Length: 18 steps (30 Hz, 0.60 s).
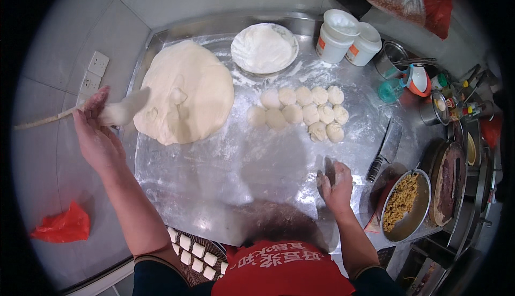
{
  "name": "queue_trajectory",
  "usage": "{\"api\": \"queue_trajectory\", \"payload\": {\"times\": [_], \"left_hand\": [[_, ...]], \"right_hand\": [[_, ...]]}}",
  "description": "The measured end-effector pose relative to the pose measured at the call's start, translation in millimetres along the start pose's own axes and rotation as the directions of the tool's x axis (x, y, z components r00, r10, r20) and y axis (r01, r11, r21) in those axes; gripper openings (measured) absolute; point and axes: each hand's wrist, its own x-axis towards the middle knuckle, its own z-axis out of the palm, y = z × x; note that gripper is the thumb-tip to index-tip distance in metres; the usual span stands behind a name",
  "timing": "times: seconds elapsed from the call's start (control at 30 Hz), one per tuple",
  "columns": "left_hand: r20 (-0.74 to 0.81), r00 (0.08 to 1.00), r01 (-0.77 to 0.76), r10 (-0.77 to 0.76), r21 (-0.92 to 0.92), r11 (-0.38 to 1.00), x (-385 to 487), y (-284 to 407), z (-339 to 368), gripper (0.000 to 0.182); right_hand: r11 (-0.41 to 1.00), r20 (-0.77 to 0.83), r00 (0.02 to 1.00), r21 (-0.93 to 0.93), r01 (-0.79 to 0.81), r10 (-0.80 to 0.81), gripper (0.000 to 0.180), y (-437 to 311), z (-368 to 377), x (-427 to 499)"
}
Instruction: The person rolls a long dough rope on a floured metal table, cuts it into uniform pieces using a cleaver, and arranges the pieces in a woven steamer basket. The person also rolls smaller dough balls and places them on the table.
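Note:
My left hand, dusted with flour, is raised at the left edge of the metal worktable. A pale blurred object is in its grip; motion hides what it is. A thin pale rod or strip reaches leftward from that hand; whether they are one thing I cannot tell. Just right of the hand lies a large slab of dough, dented on its near side. My right hand, floury too, hovers near the front right with thumb and fingers apart, holding nothing visible. Beyond it, several flattened dough rounds sit in rows.
At the back are a plate of flour and white tubs. A cleaver lies right of my right hand, by a bowl of crumbly filling. Bottles crowd the right. White dough pieces rest below the front edge.

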Motion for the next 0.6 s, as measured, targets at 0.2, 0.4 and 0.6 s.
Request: {"api": "queue_trajectory", "payload": {"times": [0.2,0.4,0.6], "left_hand": [[0.15,0.979,-0.01,-0.138,0.709,0.705,-138,-125,-22,0.041],[0.396,0.832,-0.262,-0.388,0.898,0.354,-298,-190,-41,0.076],[0.38,0.801,-0.248,-0.462,0.914,0.322,-291,-198,-38,0.08]], "right_hand": [[0.994,0.067,0.997,0.098,-0.036,0.03,0.038,-13,-10,29],[0.977,0.053,0.98,0.107,0.186,-0.192,0.031,-38,20,174],[0.863,0.273,0.908,-0.313,0.396,-0.318,0.037,-22,128,358]]}}
